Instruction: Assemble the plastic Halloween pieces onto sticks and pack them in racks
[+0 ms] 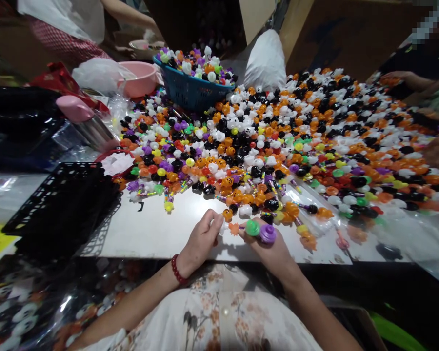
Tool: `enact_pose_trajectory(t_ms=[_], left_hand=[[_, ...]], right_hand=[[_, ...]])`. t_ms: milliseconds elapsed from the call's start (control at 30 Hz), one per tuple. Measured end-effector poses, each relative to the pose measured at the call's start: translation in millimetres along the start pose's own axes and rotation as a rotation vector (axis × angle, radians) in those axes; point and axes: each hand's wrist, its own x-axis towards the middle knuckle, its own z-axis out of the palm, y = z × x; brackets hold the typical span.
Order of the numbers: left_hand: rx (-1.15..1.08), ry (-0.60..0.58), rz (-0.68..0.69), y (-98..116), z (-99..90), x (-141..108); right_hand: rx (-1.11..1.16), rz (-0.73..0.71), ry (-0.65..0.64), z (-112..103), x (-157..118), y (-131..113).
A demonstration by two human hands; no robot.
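My left hand [201, 239], with a red bead bracelet on its wrist, is closed in a pinch at the table's front edge. A small white plastic piece [222, 228] shows at its fingertips. Just beyond them is an orange pumpkin-shaped piece [227, 214]; whether they touch it I cannot tell. Close by on the right, my right hand [272, 251] is closed on small plastic novelty pieces. Of these, a green ribbed top [252, 227] and a purple swirled top [268, 233] stick out above the fingers. An orange piece [234, 229] lies between both hands' fingertips.
A broad heap of Halloween-coloured pieces [270, 126] covers the table [161, 234]. Behind it stand a full blue basket [192, 92] and a pink basin [139, 78]. Black trays [66, 204] and a flask [89, 124] are at left. Other people's hands [402, 80] reach in at right.
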Motion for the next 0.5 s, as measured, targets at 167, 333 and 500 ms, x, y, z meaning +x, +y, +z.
enact_pose_trajectory(t_ms=[167,333,500], left_hand=[[0.009,-0.001,-0.005,0.8,-0.8,0.5],[-0.024,-0.069,-0.042,7.0,-0.9,0.8],[-0.172,-0.163,-0.144,12.1,1.1,-1.2]], right_hand=[[-0.026,-0.042,-0.037,-3.2,0.6,0.1],[0.059,-0.094,-0.096,-3.1,3.7,4.2],[0.109,-0.026,-0.069,-0.3,6.3,10.7]])
